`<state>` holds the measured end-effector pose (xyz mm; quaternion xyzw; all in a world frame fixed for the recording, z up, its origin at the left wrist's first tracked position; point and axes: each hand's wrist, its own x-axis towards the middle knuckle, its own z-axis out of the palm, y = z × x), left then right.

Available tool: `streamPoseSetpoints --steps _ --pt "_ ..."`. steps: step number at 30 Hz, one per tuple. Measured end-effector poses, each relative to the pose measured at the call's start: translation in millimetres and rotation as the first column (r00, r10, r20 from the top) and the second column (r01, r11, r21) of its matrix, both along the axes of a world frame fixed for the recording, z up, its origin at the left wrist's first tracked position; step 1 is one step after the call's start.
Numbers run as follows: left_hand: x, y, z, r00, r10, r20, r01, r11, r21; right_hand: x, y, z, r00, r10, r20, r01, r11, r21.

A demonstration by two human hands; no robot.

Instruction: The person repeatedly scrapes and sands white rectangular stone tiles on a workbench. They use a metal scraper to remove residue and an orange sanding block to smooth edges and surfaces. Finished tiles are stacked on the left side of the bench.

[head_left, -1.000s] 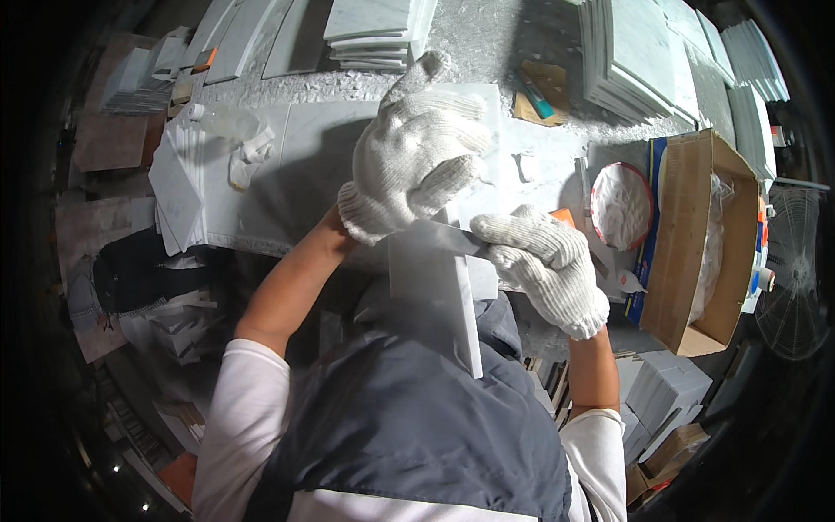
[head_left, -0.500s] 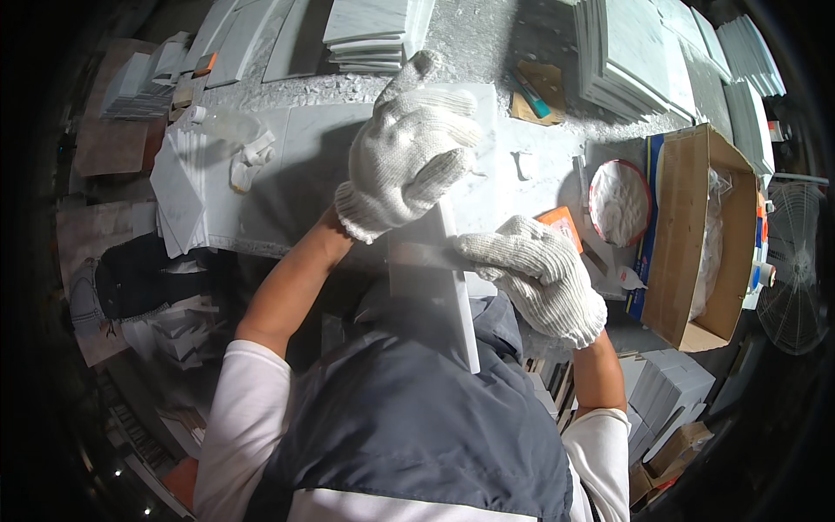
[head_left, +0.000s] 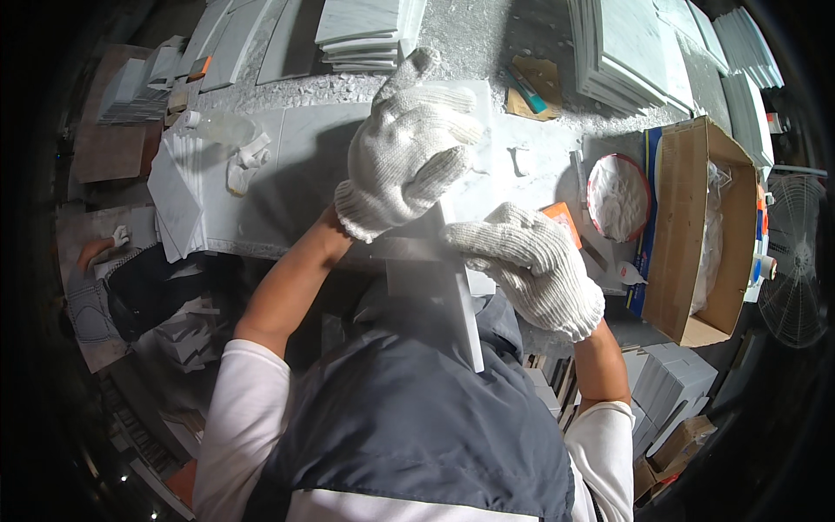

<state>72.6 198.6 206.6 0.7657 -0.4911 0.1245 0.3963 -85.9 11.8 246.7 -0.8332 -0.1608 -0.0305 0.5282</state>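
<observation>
Close against the person's chest, a pale grey stone tile point(head_left: 439, 287) stands on edge, its lower end over the dark vest and its top at the near rim of the white surface point(head_left: 296, 165). Both gloved hands are on it — the left hand point(head_left: 404, 157) is curled loosely over the upper end with fingers point(head_left: 444, 165) half bent, and the right hand point(head_left: 526, 261) presses fingers down along the right edge, clasping it. By the look of it the tile is lifted and mid-handling, not yet laid flat anywhere. Beyond lie stacked tiles point(head_left: 365, 30), a round red-rimmed bowl point(head_left: 616, 196) of white paste and an open cardboard box point(head_left: 687, 235).
</observation>
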Motion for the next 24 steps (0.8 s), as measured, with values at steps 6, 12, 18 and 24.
streamPoseSetpoints --steps 6,12,18,24 --pt "1.5 -8.3 0.5 0.997 -0.061 0.035 0.064 0.994 -0.089 -2.8 1.3 -0.1 0.991 0.019 -0.129 -0.015 0.999 0.031" --pt "1.7 -7.7 2.9 0.997 -0.080 0.013 0.081 0.992 -0.096 -4.3 0.8 -3.0 0.996 0.033 -0.087 -0.032 0.999 0.014" --pt "3.6 -1.2 1.8 0.998 -0.030 0.058 0.029 0.999 0.024 -2.6 -1.0 -0.6 1.000 0.017 0.001 -0.017 0.998 0.060" --pt "-2.0 -3.1 3.5 1.000 -0.008 0.000 0.008 1.000 0.001 -8.3 -0.1 -3.2 0.997 0.047 -0.053 -0.045 0.998 0.038"
